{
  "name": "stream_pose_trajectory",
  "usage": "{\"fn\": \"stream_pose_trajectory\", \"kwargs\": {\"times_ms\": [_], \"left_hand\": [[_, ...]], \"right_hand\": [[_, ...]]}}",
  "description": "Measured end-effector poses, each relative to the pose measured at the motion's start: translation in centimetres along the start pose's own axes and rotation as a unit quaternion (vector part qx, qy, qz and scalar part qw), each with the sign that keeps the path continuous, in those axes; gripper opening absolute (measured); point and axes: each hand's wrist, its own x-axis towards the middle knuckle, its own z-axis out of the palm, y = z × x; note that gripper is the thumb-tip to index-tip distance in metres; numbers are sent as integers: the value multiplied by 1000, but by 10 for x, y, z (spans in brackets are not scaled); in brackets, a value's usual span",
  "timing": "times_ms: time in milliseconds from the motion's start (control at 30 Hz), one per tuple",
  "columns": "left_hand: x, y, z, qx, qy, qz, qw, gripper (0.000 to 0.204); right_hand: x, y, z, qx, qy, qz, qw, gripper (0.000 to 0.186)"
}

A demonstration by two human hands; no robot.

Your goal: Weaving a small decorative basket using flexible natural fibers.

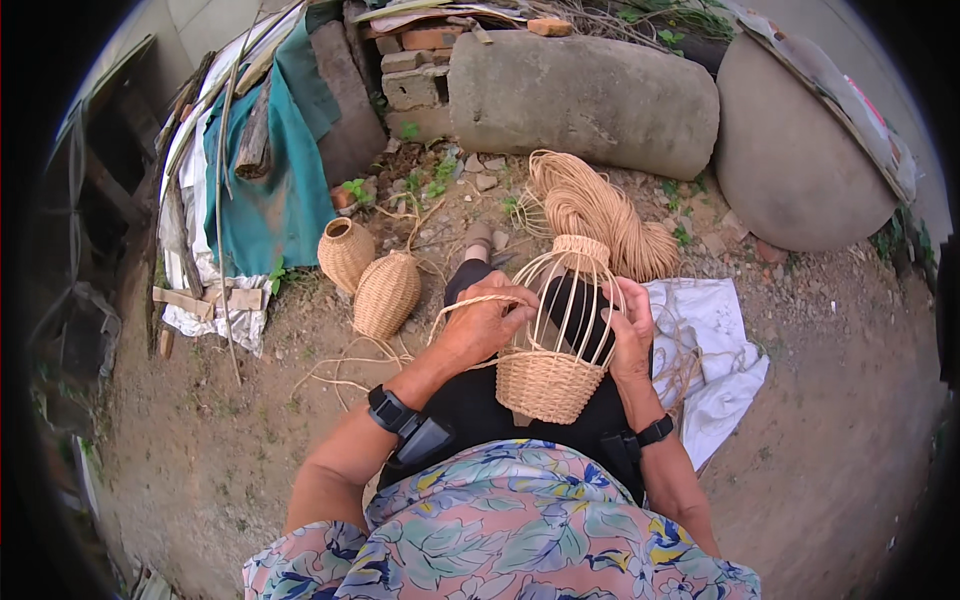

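Observation:
On my lap rests a partly woven basket (pixel 552 386). Its lower part is tightly woven, bare pale ribs rise above, and a woven ring closes in the narrow top. My left hand (pixel 486 326) is closed at the basket's left side, pinching a tan twisted cord (pixel 466 303) that loops back over the hand. At the right side, my right hand (pixel 630 326) grips the ribs, with thumb and fingers around them. Some fingertips of both hands are hidden by the ribs or by the hands themselves.
Two woven vase-shaped baskets (pixel 388 296) lie on the dirt at left, near loose cord strands. A big skein of tan cord (pixel 602 215) lies beyond my lap. To the right is a white sack (pixel 710 345). A concrete cylinder (pixel 585 100) and stacked bricks (pixel 412 85) stand behind.

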Motion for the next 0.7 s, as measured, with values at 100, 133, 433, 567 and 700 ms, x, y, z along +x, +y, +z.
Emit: {"fn": "stream_pose_trajectory", "kwargs": {"times_ms": [100,133,433,567,700], "left_hand": [[2,-5,15,-34,-13,20,999,11],[0,-7,18,-44,-23,6,999,14],[1,18,25,13,14,96,995,27],[0,29,19,71,-47,68,994,28],[-14,20,11,-72,-22,51,996,31]], "right_hand": [[1,3,-2,1,-7,-3,1000,44],[4,5,-6,-121,8,-16,993,41],[6,-40,23,-341,-85,-61,934,57],[17,-35,40,-383,-37,37,922,56],[13,-29,41,-322,-33,42,945,52]]}}
